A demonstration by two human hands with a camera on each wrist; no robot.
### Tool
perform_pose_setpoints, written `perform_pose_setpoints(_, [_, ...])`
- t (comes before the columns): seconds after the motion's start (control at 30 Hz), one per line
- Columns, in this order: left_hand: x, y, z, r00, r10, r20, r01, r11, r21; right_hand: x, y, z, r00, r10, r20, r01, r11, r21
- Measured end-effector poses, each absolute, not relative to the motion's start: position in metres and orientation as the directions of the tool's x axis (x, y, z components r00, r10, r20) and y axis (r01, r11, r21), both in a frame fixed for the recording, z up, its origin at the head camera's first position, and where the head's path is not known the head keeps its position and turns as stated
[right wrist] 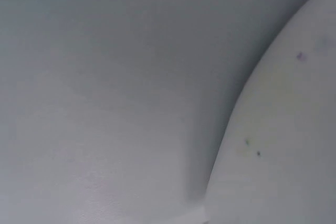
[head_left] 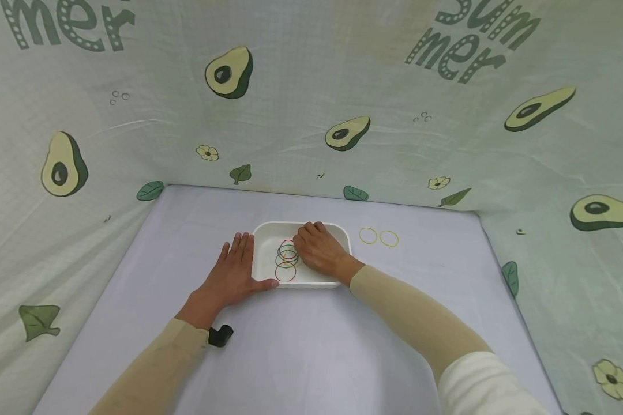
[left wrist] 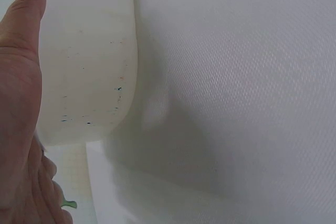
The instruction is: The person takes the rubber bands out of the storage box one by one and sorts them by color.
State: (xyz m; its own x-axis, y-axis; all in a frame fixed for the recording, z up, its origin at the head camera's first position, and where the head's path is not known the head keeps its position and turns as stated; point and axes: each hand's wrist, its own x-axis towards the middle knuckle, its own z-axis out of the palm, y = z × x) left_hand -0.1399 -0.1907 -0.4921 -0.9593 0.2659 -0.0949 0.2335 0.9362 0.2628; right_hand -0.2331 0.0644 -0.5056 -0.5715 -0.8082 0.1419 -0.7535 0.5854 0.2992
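Observation:
A shallow white tray [head_left: 314,282] lies on the table with several thin bands, red [head_left: 285,281], green and yellow, overlapping in a column left of its middle. My left hand [head_left: 233,271] rests against the tray's left end, fingers straight and thumb along the front rim. In the left wrist view that hand [left wrist: 21,103] lies beside the tray's pale outer wall [left wrist: 86,77]. My right hand [head_left: 319,249] is inside the tray with curled fingers, right beside the bands. Its fingertips are hidden, and I cannot tell whether they pinch a band. The right wrist view shows only white surfaces.
Two yellow bands [head_left: 378,236] lie side by side on the white tablecloth [head_left: 311,346], right of the tray. A cloth printed with avocados [head_left: 229,72] hangs behind and at both sides of the table. A black wrist device [head_left: 220,335] sits at the left wrist.

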Motion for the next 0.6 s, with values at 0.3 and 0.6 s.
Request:
perform_pose_setpoints(0.3, [-0.140,-0.191,-0.488,-0.958,0.270,-0.099,0.239,0.938,0.250,-0.235,0.073,-0.495,-0.598,-0.786,0.159,-0.744,0.618,0.255])
perform_pose_setpoints(0.6, [-0.139,-0.190,-0.486,-0.959,0.264,-0.105,0.233,0.942,0.242,-0.237,0.092,-0.478,-0.618,-0.734,0.280,-0.681,0.678,0.275])
